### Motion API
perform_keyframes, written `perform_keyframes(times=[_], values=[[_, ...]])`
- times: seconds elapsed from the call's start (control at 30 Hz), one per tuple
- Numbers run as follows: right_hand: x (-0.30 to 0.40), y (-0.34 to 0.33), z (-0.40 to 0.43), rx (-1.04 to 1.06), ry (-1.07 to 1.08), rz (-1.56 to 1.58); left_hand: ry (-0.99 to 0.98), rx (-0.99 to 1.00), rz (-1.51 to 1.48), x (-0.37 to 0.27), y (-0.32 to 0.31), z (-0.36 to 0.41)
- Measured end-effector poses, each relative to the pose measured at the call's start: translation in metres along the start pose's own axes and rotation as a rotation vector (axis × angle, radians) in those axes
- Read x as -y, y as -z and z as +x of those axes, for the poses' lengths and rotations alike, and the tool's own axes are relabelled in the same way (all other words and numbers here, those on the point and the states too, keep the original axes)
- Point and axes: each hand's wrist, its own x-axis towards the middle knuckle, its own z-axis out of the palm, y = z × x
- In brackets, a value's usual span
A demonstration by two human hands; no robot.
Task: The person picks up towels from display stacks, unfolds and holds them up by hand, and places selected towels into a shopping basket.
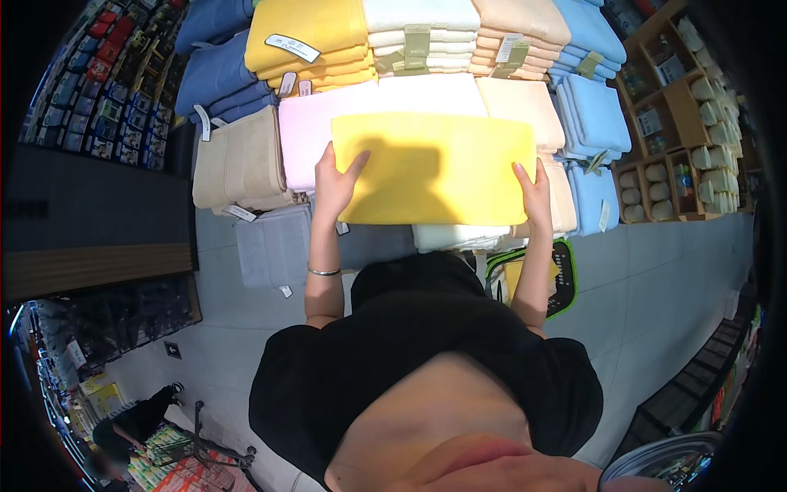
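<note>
A folded yellow towel (486,166) is held out flat in front of me by its two short ends. My left hand (337,178) grips its left end, thumb on top and fingers beneath. At the opposite end my right hand (535,190) grips it the same way. A dark shadow falls across the towel's left and middle part. Behind and partly under it lie a folded pink towel (320,129), a white towel (430,95) and a peach towel (522,111). The undersides of both hands are hidden.
Tagged stacks of yellow towels (307,31), blue towels (593,111) and beige towels (240,160) surround the spot. A grey towel (273,246) hangs over the front edge. A green-rimmed basket (569,289) stands by my right forearm. Wooden cubbies (670,123) are at right; a person (135,424) is at lower left.
</note>
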Motion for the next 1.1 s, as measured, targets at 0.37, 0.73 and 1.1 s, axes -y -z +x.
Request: perform_keyframes(times=[0.37, 0.73, 1.1], values=[[0.085, 0.035, 0.011, 0.241, 0.604, -0.054, -0.468, -0.057, -0.295, -0.050, 0.061, 0.000], [-0.027, 0.023, 0.020, 0.093, 0.215, -0.044, -0.073, 0.030, -0.297, 0.038, 0.042, -0.022], [0.012, -0.009, 0.025, 0.101, 0.047, -0.147, 0.062, 0.032, 0.245, 0.016, 0.014, 0.005]])
